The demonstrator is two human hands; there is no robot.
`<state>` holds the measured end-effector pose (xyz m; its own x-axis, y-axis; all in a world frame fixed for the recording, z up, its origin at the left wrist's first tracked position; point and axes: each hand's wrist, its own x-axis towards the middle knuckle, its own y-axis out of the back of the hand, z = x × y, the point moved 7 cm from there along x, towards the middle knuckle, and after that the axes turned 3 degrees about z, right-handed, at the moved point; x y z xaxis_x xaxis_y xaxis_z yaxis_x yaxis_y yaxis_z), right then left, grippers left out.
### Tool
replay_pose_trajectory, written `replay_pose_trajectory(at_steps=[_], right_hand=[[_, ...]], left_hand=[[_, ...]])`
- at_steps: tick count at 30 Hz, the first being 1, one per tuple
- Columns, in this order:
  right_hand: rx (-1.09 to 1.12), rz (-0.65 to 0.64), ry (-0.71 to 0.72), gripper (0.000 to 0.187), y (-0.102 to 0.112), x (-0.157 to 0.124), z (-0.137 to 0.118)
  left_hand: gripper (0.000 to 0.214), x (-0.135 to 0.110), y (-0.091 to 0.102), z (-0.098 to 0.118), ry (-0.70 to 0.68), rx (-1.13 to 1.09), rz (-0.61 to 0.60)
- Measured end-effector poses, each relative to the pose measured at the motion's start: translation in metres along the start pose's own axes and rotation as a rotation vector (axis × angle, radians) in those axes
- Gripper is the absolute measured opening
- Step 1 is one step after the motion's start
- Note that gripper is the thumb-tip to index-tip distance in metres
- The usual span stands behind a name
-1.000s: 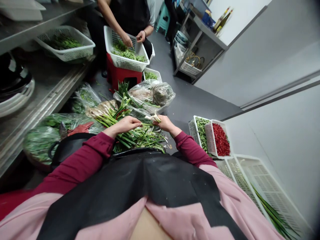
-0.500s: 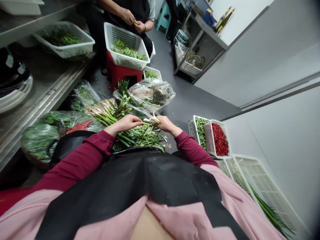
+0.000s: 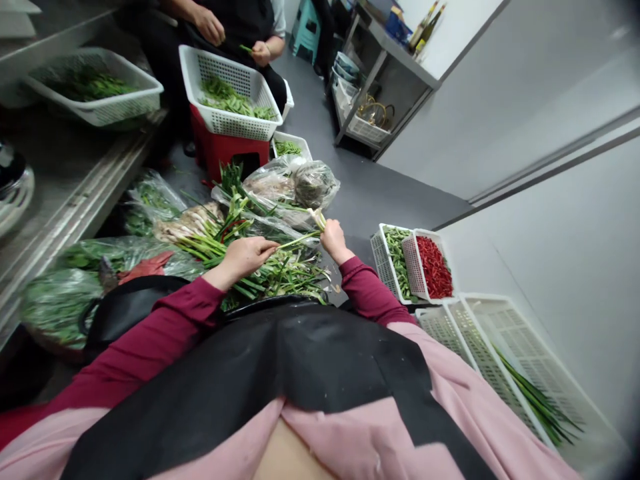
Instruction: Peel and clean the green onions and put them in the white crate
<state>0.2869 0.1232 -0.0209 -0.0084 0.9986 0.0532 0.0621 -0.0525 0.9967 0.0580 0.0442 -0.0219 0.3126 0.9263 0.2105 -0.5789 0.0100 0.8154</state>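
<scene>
Barely begun, I judge: left hand [image 3: 247, 253] pinches a scallion [image 3: 300, 240] leaf, right hand [image 3: 334, 241] grips its white end; few lie in the tray [image 3: 525, 347] (the pile [image 3: 285, 277] looms).

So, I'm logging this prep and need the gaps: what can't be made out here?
Head view only.
- Right hand: its grip on the scallion, hidden by the hand's back.
- Scallion pile: its near edge, covered by the black apron.
- Co-worker: cut off by the top edge.
- Bottles: labels too small.
</scene>
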Motion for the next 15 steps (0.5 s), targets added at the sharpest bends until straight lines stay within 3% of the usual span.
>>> replay_pose_trajectory(at_steps=[4, 6, 10, 13, 15], right_hand=[[0.066, 0.024, -0.298, 0.029, -0.008, 0.006, 0.068], [0.159, -0.008, -0.33, 0.028, -0.017, 0.005, 0.083], [0.524, -0.03, -0.245, 0.025, -0.03, 0.0, 0.062], [0.94, -0.015, -0.336, 0.017, -0.034, -0.013, 0.04], [1.244, -0.04, -0.373, 0.022, -0.032, -0.024, 0.025]], left_hand=[[0.032, -0.005, 0.019, -0.017, 0.066, -0.189, 0.13], [0.031, -0.006, 0.026, -0.024, 0.085, -0.273, 0.203], [0.029, -0.005, 0.028, -0.025, 0.088, -0.294, 0.297], [0.03, -0.002, 0.025, -0.021, 0.081, -0.264, 0.33], [0.029, -0.001, 0.024, -0.018, 0.076, -0.25, 0.339]])
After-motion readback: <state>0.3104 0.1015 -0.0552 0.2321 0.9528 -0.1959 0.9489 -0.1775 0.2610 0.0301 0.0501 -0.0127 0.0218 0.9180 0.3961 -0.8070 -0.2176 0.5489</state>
